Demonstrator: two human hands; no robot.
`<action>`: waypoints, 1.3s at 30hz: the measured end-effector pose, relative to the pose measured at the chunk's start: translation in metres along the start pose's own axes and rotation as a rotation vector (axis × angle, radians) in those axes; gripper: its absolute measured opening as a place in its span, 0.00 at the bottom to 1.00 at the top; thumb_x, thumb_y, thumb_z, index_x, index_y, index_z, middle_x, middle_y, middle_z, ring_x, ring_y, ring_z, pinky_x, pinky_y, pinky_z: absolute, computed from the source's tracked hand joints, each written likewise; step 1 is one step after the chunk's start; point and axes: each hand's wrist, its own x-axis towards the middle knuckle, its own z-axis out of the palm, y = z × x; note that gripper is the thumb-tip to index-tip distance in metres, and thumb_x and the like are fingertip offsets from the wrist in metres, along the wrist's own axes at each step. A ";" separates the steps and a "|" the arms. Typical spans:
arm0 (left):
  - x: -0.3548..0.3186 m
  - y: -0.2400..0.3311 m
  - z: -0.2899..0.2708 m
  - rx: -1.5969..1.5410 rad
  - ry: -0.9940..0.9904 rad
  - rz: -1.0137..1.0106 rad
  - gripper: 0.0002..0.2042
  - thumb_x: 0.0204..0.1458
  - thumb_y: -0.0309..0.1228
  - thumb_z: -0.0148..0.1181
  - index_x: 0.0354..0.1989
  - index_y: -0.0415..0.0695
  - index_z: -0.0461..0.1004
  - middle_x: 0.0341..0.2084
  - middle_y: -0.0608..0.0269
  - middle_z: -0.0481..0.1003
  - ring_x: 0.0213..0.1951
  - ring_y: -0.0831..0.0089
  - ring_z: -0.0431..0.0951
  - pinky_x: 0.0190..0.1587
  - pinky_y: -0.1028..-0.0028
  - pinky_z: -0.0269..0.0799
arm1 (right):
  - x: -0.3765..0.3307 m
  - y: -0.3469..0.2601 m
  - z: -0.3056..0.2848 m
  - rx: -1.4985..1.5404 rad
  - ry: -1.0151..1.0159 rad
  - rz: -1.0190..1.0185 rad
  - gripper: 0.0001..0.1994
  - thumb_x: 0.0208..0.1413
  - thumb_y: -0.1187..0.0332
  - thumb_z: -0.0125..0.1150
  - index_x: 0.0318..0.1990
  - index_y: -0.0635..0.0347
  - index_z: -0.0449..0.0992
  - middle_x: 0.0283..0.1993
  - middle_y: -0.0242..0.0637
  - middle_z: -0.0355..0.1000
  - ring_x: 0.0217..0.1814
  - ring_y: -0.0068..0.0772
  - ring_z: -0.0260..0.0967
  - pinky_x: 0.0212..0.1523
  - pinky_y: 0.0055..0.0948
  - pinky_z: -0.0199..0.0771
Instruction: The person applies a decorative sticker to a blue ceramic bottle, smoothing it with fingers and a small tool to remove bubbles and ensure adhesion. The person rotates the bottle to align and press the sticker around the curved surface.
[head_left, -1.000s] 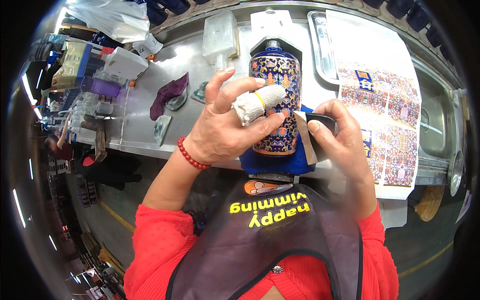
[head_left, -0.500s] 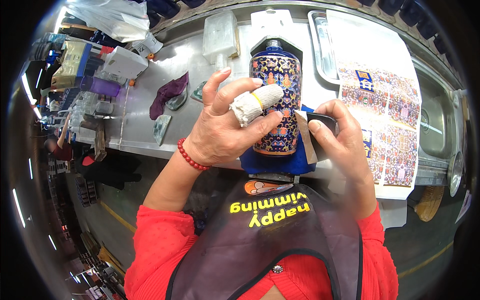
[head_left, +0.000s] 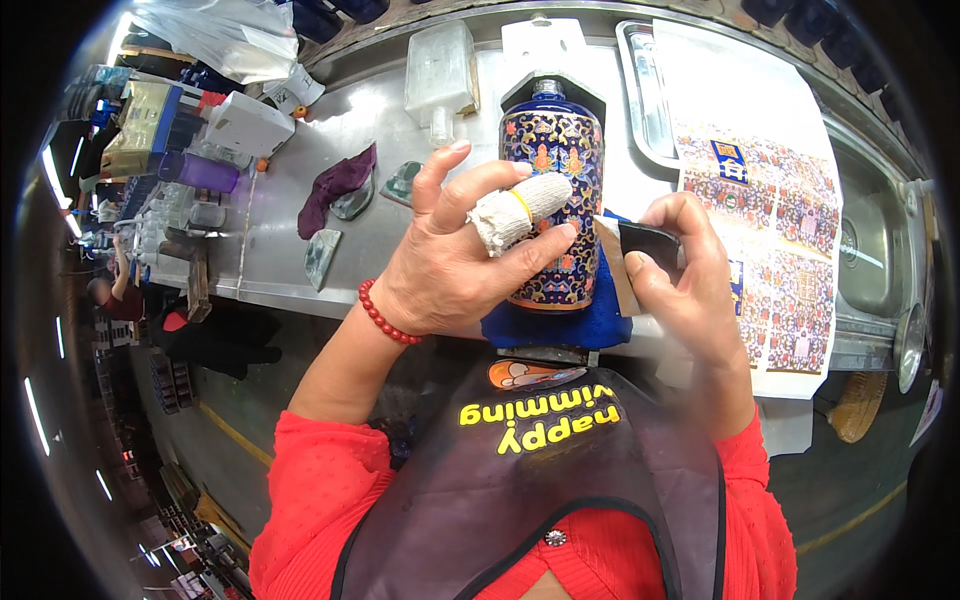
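**Holding a Blue Bottle on the Metal Table**

Lying across the long metal table (head_left: 300, 250) is one big sheet of picture stickers (head_left: 770, 200). One blue bottle (head_left: 552, 190) stands upright on a blue cloth (head_left: 555, 325) at the near edge, covered in gold, red and white patterns (very fancy). The left hand (head_left: 455, 265) touches its side, fingers spread, one wrapped in white cloth. The right hand (head_left: 690, 280) pinches one small dark scraper (head_left: 640, 250) just beside the bottle.
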 end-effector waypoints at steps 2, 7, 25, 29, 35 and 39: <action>-0.001 0.000 0.000 -0.036 -0.004 -0.014 0.21 0.45 0.31 0.71 0.51 0.62 0.84 0.54 0.67 0.79 0.60 0.64 0.70 0.72 0.53 0.52 | -0.001 -0.002 -0.002 -0.015 -0.016 -0.002 0.12 0.53 0.77 0.63 0.45 0.65 0.70 0.43 0.32 0.67 0.46 0.21 0.65 0.49 0.23 0.68; -0.003 -0.002 -0.001 -0.084 0.024 -0.037 0.22 0.42 0.28 0.70 0.49 0.60 0.85 0.55 0.64 0.79 0.59 0.61 0.70 0.72 0.52 0.51 | -0.001 -0.004 -0.004 -0.086 -0.022 -0.133 0.13 0.55 0.78 0.65 0.48 0.67 0.73 0.42 0.31 0.71 0.41 0.19 0.69 0.42 0.21 0.69; -0.001 0.005 0.009 -0.123 0.052 -0.054 0.17 0.48 0.31 0.62 0.49 0.56 0.83 0.53 0.64 0.80 0.60 0.62 0.70 0.71 0.50 0.50 | -0.004 -0.004 0.003 -0.091 0.140 -0.193 0.13 0.55 0.78 0.67 0.48 0.65 0.76 0.40 0.36 0.76 0.38 0.22 0.74 0.40 0.22 0.74; 0.002 0.007 0.011 -0.126 0.046 -0.066 0.18 0.46 0.28 0.62 0.48 0.55 0.82 0.53 0.63 0.80 0.60 0.60 0.70 0.71 0.49 0.50 | -0.007 -0.005 0.002 -0.128 0.131 -0.162 0.14 0.57 0.77 0.65 0.50 0.66 0.75 0.43 0.34 0.75 0.43 0.21 0.72 0.45 0.21 0.72; -0.002 0.006 0.006 -0.169 0.077 -0.141 0.21 0.40 0.22 0.66 0.46 0.55 0.84 0.54 0.60 0.79 0.58 0.58 0.72 0.70 0.49 0.54 | -0.006 -0.001 0.003 -0.157 0.192 -0.227 0.13 0.55 0.77 0.68 0.48 0.64 0.76 0.39 0.36 0.76 0.36 0.22 0.74 0.38 0.23 0.74; -0.002 0.008 0.007 -0.142 0.073 -0.098 0.21 0.41 0.23 0.65 0.46 0.56 0.85 0.54 0.60 0.79 0.58 0.58 0.72 0.70 0.49 0.54 | -0.006 0.002 0.005 -0.136 0.201 -0.229 0.12 0.54 0.78 0.68 0.46 0.64 0.76 0.37 0.37 0.77 0.33 0.24 0.75 0.35 0.24 0.75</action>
